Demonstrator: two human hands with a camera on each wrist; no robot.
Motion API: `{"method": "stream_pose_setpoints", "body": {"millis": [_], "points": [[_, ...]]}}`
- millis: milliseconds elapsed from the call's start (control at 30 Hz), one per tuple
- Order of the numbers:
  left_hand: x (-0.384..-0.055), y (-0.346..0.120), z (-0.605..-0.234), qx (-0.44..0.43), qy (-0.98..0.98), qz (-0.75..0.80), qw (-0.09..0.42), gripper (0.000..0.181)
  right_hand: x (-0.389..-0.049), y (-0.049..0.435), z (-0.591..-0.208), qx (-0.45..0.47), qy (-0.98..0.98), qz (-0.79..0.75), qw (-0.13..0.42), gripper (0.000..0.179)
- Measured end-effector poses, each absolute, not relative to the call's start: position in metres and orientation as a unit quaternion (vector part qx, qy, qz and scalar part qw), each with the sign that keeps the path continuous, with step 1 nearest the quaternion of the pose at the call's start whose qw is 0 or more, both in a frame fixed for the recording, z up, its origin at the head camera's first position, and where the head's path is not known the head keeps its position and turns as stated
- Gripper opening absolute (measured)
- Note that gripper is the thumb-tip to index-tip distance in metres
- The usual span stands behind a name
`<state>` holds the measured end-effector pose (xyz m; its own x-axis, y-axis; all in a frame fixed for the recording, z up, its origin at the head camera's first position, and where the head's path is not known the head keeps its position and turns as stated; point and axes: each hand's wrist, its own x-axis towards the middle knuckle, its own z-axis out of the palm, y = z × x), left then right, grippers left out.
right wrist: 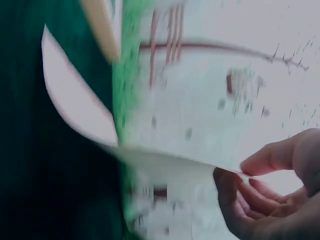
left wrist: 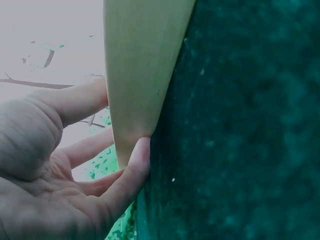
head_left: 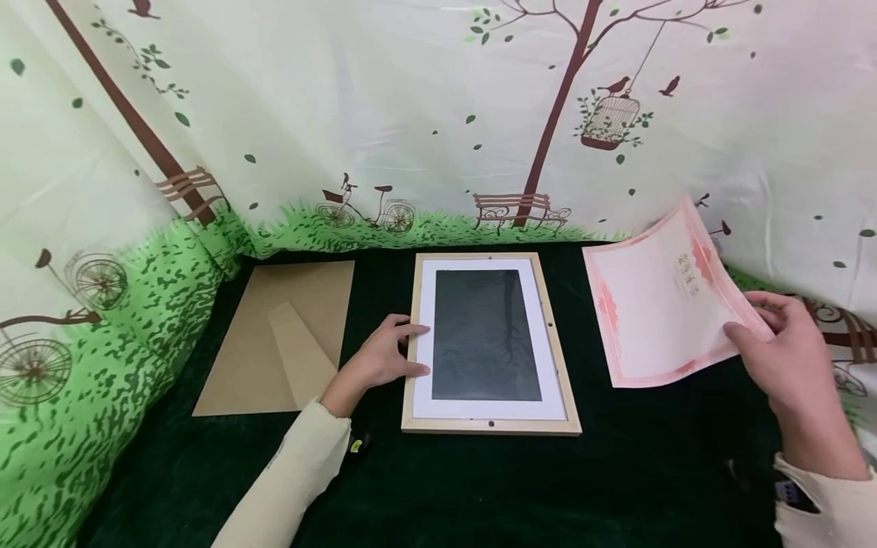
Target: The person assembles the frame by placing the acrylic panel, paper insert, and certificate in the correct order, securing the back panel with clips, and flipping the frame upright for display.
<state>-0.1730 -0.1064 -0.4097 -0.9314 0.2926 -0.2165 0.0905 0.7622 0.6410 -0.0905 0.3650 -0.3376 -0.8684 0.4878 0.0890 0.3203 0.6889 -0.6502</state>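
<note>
A picture frame [head_left: 490,428] of pale wood lies flat, with a white mat [head_left: 451,409] around a dark, shiny middle. My left hand [head_left: 384,352] holds its left side; thumb and index finger reach over the edge onto the mat. Close up in the left wrist view, a fingertip presses low on the outer side of the wood. To the right, my right hand [head_left: 788,346] pinches a pink-bordered certificate sheet [head_left: 658,304] between thumb and fingers at its right edge. The sheet is lifted and bends, with small gold lettering near its right side.
Left of the frame lies a brown backing board [head_left: 240,346] with a stand leg [head_left: 301,354]. Dark green cloth [head_left: 438,495] covers the table. A printed curtain [head_left: 384,114] with trees, benches and bicycles hangs behind and at both sides.
</note>
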Motion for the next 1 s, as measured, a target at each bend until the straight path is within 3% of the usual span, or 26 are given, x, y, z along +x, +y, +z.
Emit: {"method": "stream_pose_setpoints", "body": {"millis": [133, 267, 400, 833, 1000], "points": [[-0.174, -0.102, -0.410, 0.105, 0.926, 0.330, 0.153, 0.065, -0.079, 0.338, -0.335, -0.158, -0.884, 0.396, 0.191, 0.039], [-0.170, -0.105, -0.409, 0.102, 0.918, 0.352, 0.154, 0.064, -0.074, 0.309, -0.334, -0.095, -0.888, 0.402, 0.201, 0.023], [-0.166, -0.106, -0.409, 0.089, 0.906, 0.386, 0.150, 0.060, -0.076, 0.290, -0.331, -0.056, -0.913, 0.355, 0.195, 0.028], [-0.160, -0.102, -0.402, 0.072, 0.921, 0.355, 0.143, 0.049, -0.088, 0.243, -0.326, 0.057, -0.920, 0.324, 0.215, 0.017], [-0.161, -0.095, -0.393, 0.081, 0.936, 0.330, 0.092, 0.043, -0.093, 0.225, -0.326, 0.078, -0.925, 0.317, 0.196, 0.017]]}}
